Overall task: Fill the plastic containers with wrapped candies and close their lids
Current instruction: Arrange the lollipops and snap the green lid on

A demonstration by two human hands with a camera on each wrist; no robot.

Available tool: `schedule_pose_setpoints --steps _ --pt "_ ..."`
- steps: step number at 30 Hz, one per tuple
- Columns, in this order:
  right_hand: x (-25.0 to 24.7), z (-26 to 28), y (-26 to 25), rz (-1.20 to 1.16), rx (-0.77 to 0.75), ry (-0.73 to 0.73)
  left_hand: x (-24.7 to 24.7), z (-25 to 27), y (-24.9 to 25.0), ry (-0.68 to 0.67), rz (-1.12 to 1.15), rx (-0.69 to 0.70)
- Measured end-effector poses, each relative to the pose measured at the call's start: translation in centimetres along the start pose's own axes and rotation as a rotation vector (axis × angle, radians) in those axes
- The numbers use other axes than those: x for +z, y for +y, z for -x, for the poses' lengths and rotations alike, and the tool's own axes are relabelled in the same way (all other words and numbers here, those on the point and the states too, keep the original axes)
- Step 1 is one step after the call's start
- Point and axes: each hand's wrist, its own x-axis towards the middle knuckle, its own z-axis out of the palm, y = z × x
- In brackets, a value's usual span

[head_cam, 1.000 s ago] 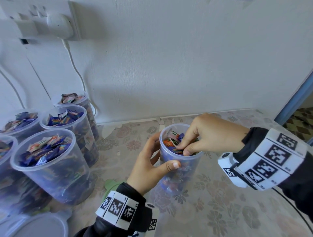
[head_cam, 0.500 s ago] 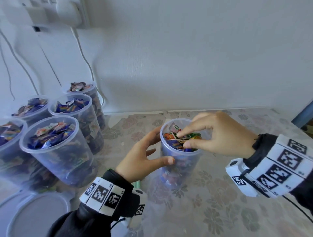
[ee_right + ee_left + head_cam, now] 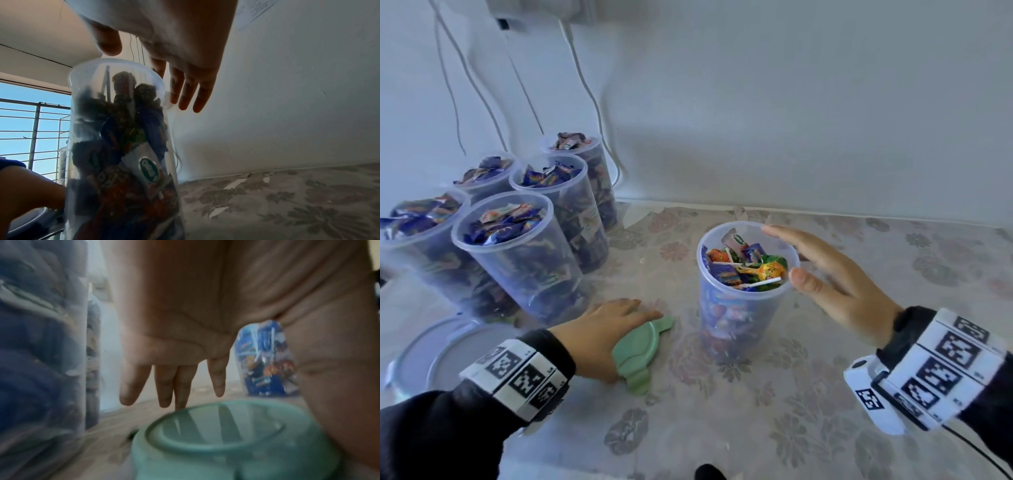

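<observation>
You are looking at bare tablecloth (image 3: 859,342) lying open right of the open container (image 3: 739,308). Five filled containers (image 3: 527,260) are crowding the left, a green lid (image 3: 640,346) is sitting between them and it, and the wall (image 3: 791,120) is closing off the back.

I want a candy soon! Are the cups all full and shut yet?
Nearly full, none shut. The five containers on the left are heaped with candies but have no lids on. The near container is full too, still open. The left hand reaches over a green lid; the right hand hovers open beside the rim. All lids remain.
</observation>
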Motion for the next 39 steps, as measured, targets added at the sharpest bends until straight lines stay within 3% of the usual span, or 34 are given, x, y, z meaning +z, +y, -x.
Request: schedule_pose_setpoints --steps 3,5,9,12,16,20,22,27,30,33,39 --pt "0.1 0.2 0.6 -0.094 0.012 -0.036 0.7 -0.2 -0.2 0.001 0.024 -0.061" --pt "0.3 0.2 0.9 -0.145 0.004 -0.052 0.4 0.2 -0.1 0.082 0.182 -0.093" --pt "0.5 0.2 1.3 -0.249 -0.008 -0.075 -1.4 1.6 1.0 0.442 0.739 -0.154" --pt "0.6 0.4 1.5 -0.308 -0.023 -0.065 -4.0 2.5 3.0 0.686 1.008 -0.056" --pt "0.3 0.4 2.0 -0.372 0.024 -0.046 -7.5 3.2 6.9 0.836 0.866 0.066" --pt "-1.0 -0.5 2.2 -0.350 0.043 0.040 -9.4 1.9 10.6 0.796 0.417 0.038" --pt "-1.7 -1.1 1.9 -0.333 0.022 0.073 -9.5 1.0 11.6 0.775 0.297 0.037" --pt "-2.7 -2.2 1.4 -0.249 -0.045 0.042 -8.6 0.7 12.1 0.742 0.431 0.086" --pt "-3.2 -2.7 0.6 -0.138 -0.128 -0.060 -6.8 0.9 12.3 0.892 0.471 0.032" --pt "-3.4 -3.4 -0.5 -0.006 -0.235 -0.181 -4.1 0.6 12.9 1.075 0.710 -0.085" --pt "-3.3 -4.9 -2.5 0.223 -0.215 -0.386 -0.8 -1.1 15.4 1.182 1.098 -0.177"
